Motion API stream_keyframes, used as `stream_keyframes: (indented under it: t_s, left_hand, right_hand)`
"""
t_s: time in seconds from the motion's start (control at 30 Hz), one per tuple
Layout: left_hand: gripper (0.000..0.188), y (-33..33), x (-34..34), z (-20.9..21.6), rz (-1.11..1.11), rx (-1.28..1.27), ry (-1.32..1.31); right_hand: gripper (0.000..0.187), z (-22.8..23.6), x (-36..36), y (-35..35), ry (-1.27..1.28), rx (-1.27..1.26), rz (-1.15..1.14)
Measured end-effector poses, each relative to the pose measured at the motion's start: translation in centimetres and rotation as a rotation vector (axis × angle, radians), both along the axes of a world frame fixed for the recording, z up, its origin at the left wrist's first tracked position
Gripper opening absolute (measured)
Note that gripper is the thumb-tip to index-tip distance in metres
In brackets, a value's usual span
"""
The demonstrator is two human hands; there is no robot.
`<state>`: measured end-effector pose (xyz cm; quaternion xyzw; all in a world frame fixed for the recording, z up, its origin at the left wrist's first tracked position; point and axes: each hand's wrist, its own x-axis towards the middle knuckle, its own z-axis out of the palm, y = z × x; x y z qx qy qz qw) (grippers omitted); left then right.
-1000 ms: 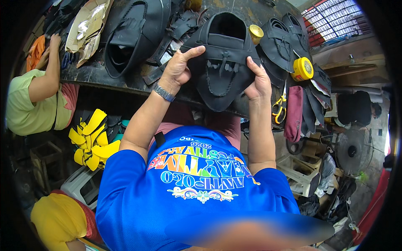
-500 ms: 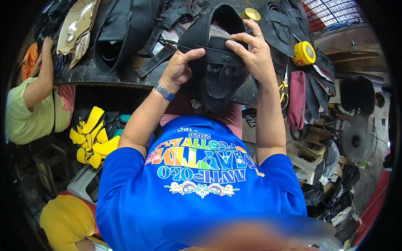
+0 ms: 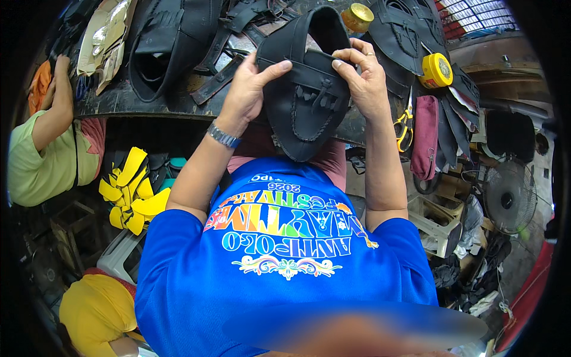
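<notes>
Between my hands is a black shoe upper [image 3: 306, 110], its pointed, stitched toe turned toward my body and its wide opening facing away. A fringed flap with a small bow lies across its front. My left hand [image 3: 248, 89] grips its left side, thumb on top and fingers hidden behind the edge. At the right edge my right hand [image 3: 364, 80] pinches the material between thumb and bent fingers. The upper is held at the near edge of the dark workbench [image 3: 160, 109].
More black uppers lie at left [image 3: 157, 59] and at right [image 3: 401, 38]. A yellow tub [image 3: 437, 70], yellow-handled scissors [image 3: 404, 128] and a maroon pouch [image 3: 424, 138] are on the right. Yellow cut pieces [image 3: 134, 190] sit lower left. At far left a co-worker's arm [image 3: 55, 110] reaches onto the bench.
The upper's front has tipped up into fuller view, showing the fringe and toe stitching more plainly. My left hand has moved slightly left and my right hand slightly down, both still gripping it.
</notes>
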<state>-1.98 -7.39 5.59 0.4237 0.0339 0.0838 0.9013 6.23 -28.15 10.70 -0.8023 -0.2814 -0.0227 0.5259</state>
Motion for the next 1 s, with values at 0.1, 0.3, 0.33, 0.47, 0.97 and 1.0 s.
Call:
stream_keyframes:
  t_s: [0.1, 0.3, 0.33, 0.47, 0.97, 1.0]
  left_hand:
    - [0.072, 0.7, -1.1, 2.0, 0.430, 0.526, -0.021]
    - [0.027, 0.0, -2.2, 4.6, 0.296, 1.379, -0.279]
    - [0.024, -0.3, -1.9, 4.5, 0.342, 1.566, -0.326]
    - [0.016, 0.5, -1.0, 3.6, 0.115, 1.330, -0.181]
    - [0.018, 3.4, -1.5, 3.1, -0.273, 0.790, -0.140]
    - [0.019, 3.4, -1.5, 3.1, -0.277, 0.794, -0.139]
  right_hand:
    - [0.023, 0.3, -0.9, -0.1, -0.065, -0.066, 0.005]
    - [0.022, 0.1, -2.1, 1.4, -0.178, -0.174, 0.093]
    - [0.022, -0.1, -2.1, 1.6, -0.199, -0.152, 0.126]
    - [0.021, -0.8, -1.5, 1.2, -0.018, -0.116, 0.144]
    - [0.031, -0.5, 0.4, -2.0, 0.088, -0.130, 0.382]
    - [0.032, -0.5, 0.3, -2.0, 0.139, -0.105, 0.377]
